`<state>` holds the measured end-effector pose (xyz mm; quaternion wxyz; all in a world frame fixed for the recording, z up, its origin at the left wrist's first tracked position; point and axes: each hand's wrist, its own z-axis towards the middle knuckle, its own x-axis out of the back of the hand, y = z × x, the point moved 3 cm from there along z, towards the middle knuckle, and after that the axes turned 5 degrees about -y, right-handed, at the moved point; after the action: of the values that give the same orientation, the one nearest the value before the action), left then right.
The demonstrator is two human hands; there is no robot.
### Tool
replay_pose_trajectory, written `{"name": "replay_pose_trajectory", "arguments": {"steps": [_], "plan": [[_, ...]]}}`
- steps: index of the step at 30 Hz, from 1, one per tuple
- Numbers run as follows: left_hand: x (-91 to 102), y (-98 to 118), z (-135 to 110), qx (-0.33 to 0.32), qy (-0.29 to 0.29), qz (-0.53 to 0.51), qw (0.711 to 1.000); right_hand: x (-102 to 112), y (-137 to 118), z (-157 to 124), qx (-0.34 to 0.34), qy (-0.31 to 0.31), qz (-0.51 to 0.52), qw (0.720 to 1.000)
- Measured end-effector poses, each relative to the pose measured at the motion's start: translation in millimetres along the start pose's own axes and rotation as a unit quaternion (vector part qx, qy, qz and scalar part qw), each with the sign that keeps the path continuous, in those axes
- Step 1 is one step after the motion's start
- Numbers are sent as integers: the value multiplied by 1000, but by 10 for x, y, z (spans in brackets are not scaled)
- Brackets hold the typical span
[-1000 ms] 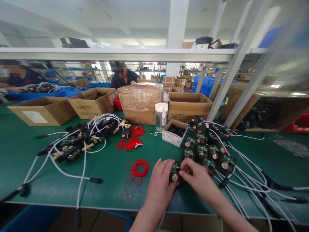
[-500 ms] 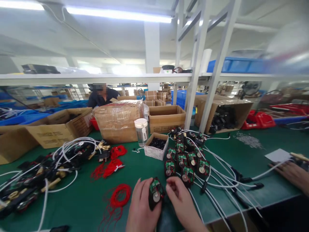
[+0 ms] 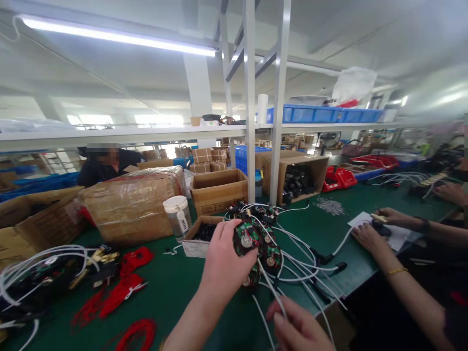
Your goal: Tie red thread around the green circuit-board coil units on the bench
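My left hand (image 3: 224,256) grips a round black housing with a green circuit board (image 3: 245,237) and a clear disc-like part on its face. It is raised over a cluster of similar units (image 3: 271,256) on the green bench. A white cable (image 3: 269,282) runs down from the held unit. My right hand (image 3: 298,324), low in the view, has its fingers closed around that cable. Just behind my left hand stands a small white carton (image 3: 193,249) of black parts, partly covered by the hand.
Red wire bundles (image 3: 122,292) and more cabled units (image 3: 47,278) lie at left. A clear jar (image 3: 177,218), a taped carton (image 3: 135,207) and an open carton (image 3: 219,190) stand behind. At right, a co-worker's hands (image 3: 369,236) rest by white paper. A metal post (image 3: 250,107) rises ahead.
My left hand has lifted the unit up and forward over the cluster. My right hand has moved down and right and now holds the white cable. The view has turned right.
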<state>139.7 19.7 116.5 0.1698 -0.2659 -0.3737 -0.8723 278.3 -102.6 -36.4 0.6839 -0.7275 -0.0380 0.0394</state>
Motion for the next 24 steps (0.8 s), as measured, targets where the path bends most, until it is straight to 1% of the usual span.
{"name": "replay_pose_trajectory", "arguments": {"steps": [1,2,3,4,6,8,10,11,13,15,17,19,24], "plan": [[-147,53,118,4,-11,-10,1000,239,-59,-63,-16,61,-29,998],[-304,107,222,9,-24,-17,1000,473,-134,-125,-22,124,-73,989],[-468,163,313,12,-42,-18,999,689,-218,-181,-21,184,-131,974],[-639,223,393,10,-63,-14,998,882,-310,-227,-9,243,-194,951],[-986,334,524,-6,-107,8,994,1184,-465,-261,-7,331,-308,892],[-1318,404,624,-21,-134,22,990,1386,-563,-214,-34,387,-398,831],[-1623,412,697,-24,-154,40,987,1510,-605,-103,-77,402,-472,781],[-1761,395,722,-23,-163,52,985,1551,-610,-34,-94,399,-501,762],[-1996,342,748,-24,-179,76,981,1606,-597,107,-114,385,-539,740],[-2167,282,747,-29,-193,98,976,1642,-560,230,-120,372,-558,732],[-2272,227,729,-32,-203,120,971,1670,-505,321,-127,359,-575,724],[-2320,177,706,-24,-207,143,967,1691,-439,377,-133,346,-591,717],[-2321,105,700,3,-206,179,962,1699,-271,414,-129,312,-624,704]]}}
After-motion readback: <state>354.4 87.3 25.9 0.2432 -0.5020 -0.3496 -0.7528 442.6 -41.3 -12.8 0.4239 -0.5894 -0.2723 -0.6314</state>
